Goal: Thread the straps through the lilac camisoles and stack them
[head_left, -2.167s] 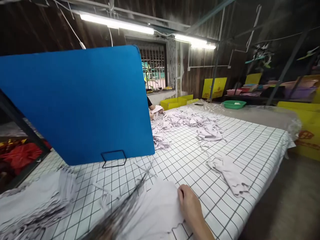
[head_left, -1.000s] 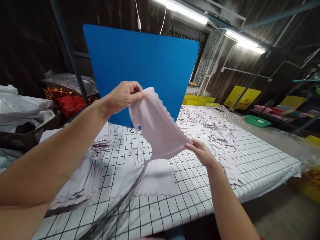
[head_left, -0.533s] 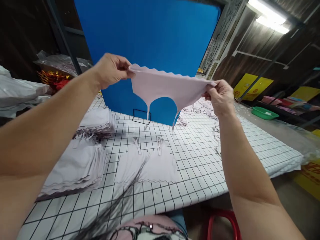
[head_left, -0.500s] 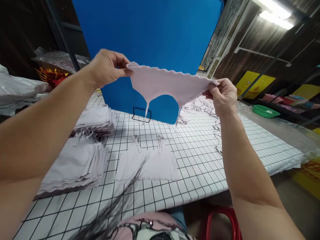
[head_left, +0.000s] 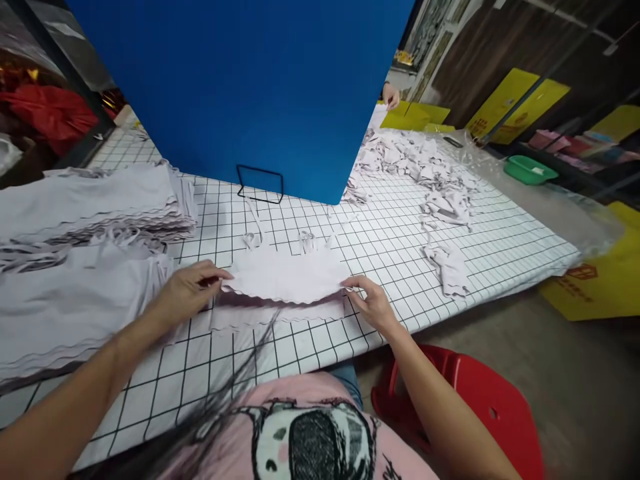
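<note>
A pale pink camisole top [head_left: 290, 275] with thin straps and a wavy hem is stretched between my hands, low over the table. My left hand [head_left: 193, 288] pinches its left hem corner. The right hem corner is pinched by my right hand [head_left: 371, 301]. Underneath lies another camisole top [head_left: 280, 316], flat, with its wavy hem showing toward me. To the left of my left hand are two stacks of similar tops, a nearer stack [head_left: 85, 287] and a farther stack [head_left: 95, 193].
A large blue board [head_left: 245, 87] stands behind the work, a black wire frame [head_left: 260, 185] at its foot. Loose pale garments [head_left: 415, 157] lie heaped at the right on the gridded tablecloth [head_left: 510, 233]. A red stool [head_left: 480, 407] stands below right. Another person's hand [head_left: 391, 95] shows beyond the board.
Both hands have come down from in front of the blue board, bringing the held camisole top over the one on the table. The view has tilted downward.
</note>
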